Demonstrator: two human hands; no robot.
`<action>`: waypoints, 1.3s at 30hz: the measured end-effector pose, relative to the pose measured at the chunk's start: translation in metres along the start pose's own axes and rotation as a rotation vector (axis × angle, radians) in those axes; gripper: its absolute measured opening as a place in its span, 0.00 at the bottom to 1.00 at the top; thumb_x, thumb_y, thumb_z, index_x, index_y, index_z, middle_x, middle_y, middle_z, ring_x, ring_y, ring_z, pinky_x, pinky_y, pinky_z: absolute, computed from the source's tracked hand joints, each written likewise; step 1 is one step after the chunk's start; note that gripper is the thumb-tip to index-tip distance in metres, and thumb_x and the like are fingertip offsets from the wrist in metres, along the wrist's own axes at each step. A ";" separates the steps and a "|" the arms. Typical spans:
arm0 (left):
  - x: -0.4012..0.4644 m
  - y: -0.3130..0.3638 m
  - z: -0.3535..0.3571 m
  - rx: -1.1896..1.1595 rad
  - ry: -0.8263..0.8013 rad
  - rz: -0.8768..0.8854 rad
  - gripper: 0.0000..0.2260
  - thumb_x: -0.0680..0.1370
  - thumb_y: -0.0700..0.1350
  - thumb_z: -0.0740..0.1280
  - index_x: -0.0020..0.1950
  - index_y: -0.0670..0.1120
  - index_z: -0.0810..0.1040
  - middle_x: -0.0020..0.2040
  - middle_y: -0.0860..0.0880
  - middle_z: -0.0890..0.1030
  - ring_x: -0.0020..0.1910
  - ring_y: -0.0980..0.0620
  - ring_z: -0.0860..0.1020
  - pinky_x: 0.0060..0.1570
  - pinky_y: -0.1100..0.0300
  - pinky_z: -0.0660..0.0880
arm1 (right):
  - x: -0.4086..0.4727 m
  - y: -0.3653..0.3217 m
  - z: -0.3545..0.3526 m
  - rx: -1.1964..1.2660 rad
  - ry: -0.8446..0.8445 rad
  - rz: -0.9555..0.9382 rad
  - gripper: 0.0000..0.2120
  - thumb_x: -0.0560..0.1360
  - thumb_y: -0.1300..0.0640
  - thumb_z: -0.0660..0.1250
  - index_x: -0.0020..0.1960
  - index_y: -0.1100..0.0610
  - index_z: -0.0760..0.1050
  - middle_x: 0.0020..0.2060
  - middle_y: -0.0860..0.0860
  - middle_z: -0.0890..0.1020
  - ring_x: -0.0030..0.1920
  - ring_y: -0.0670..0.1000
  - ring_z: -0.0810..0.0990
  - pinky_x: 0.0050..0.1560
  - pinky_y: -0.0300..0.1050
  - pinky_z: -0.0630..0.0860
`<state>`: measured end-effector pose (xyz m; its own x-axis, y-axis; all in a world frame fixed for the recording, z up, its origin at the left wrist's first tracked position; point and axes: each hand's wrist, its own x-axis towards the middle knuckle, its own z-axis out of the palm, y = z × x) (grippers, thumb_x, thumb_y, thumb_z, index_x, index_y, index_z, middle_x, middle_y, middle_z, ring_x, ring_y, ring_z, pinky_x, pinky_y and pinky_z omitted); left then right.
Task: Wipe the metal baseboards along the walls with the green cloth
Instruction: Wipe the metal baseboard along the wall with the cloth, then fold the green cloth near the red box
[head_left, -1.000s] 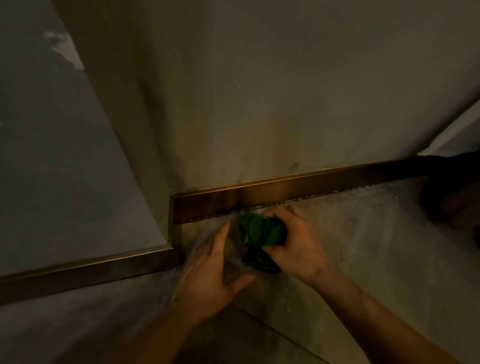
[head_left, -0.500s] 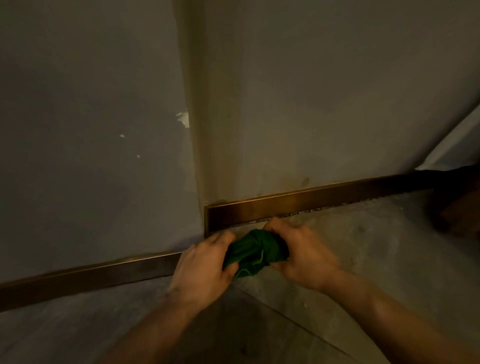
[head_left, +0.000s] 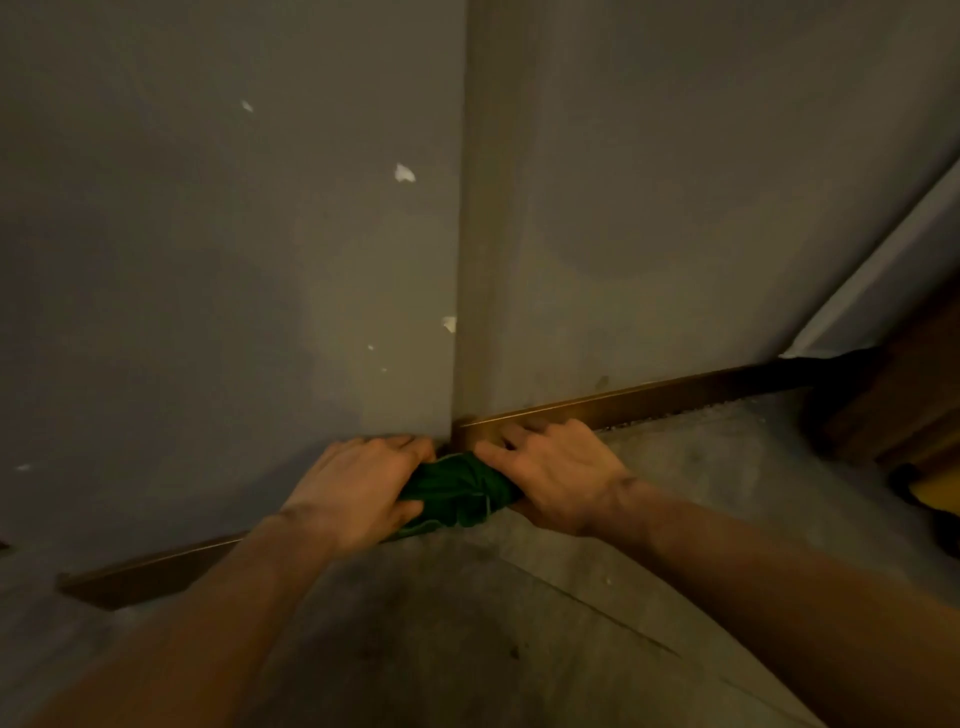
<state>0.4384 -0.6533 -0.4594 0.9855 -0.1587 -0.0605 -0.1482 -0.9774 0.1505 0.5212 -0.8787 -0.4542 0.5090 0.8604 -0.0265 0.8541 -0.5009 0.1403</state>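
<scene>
A bunched green cloth (head_left: 457, 491) lies on the floor at the foot of a protruding wall corner. My left hand (head_left: 358, 483) grips its left side and my right hand (head_left: 558, 475) grips its right side. A bronze metal baseboard (head_left: 675, 397) runs from the corner to the right along the wall, just behind my right fingers. Another baseboard strip (head_left: 150, 571) runs along the left wall, partly hidden by my left forearm. The cloth sits right at the corner where the two strips meet.
Grey walls with small chipped white spots (head_left: 404, 173) rise above. The floor (head_left: 519, 623) is grey concrete with a seam. A dark wooden piece (head_left: 893, 415) and a yellow object (head_left: 940, 493) stand at the right edge.
My left hand closed onto the cloth, which it was not touching a second ago. Both hands and the cloth shifted up against the wall corner, and the view swung left and up.
</scene>
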 end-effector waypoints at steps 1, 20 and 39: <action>-0.005 -0.004 -0.011 0.004 -0.003 0.002 0.17 0.73 0.55 0.71 0.60 0.57 0.71 0.57 0.54 0.81 0.55 0.47 0.80 0.48 0.55 0.72 | 0.004 -0.006 -0.011 0.008 -0.010 0.002 0.24 0.76 0.42 0.63 0.66 0.45 0.57 0.53 0.54 0.77 0.47 0.59 0.79 0.37 0.50 0.70; -0.215 -0.032 -0.295 -0.283 -0.061 -0.354 0.15 0.76 0.53 0.70 0.60 0.57 0.70 0.51 0.53 0.78 0.48 0.48 0.78 0.44 0.54 0.74 | 0.040 -0.152 -0.344 0.255 -0.270 -0.029 0.26 0.72 0.47 0.70 0.66 0.48 0.64 0.54 0.53 0.75 0.52 0.56 0.75 0.46 0.52 0.77; -0.376 -0.051 -0.672 -0.204 0.302 -0.959 0.16 0.71 0.51 0.73 0.57 0.57 0.75 0.53 0.56 0.79 0.54 0.49 0.78 0.43 0.54 0.73 | 0.154 -0.241 -0.723 0.331 -0.091 -0.367 0.21 0.70 0.54 0.68 0.61 0.47 0.68 0.48 0.51 0.73 0.48 0.57 0.76 0.35 0.46 0.67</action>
<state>0.1317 -0.4499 0.2190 0.6655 0.7464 0.0027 0.7023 -0.6273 0.3365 0.3162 -0.5574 0.2233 0.1632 0.9811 -0.1039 0.9593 -0.1824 -0.2157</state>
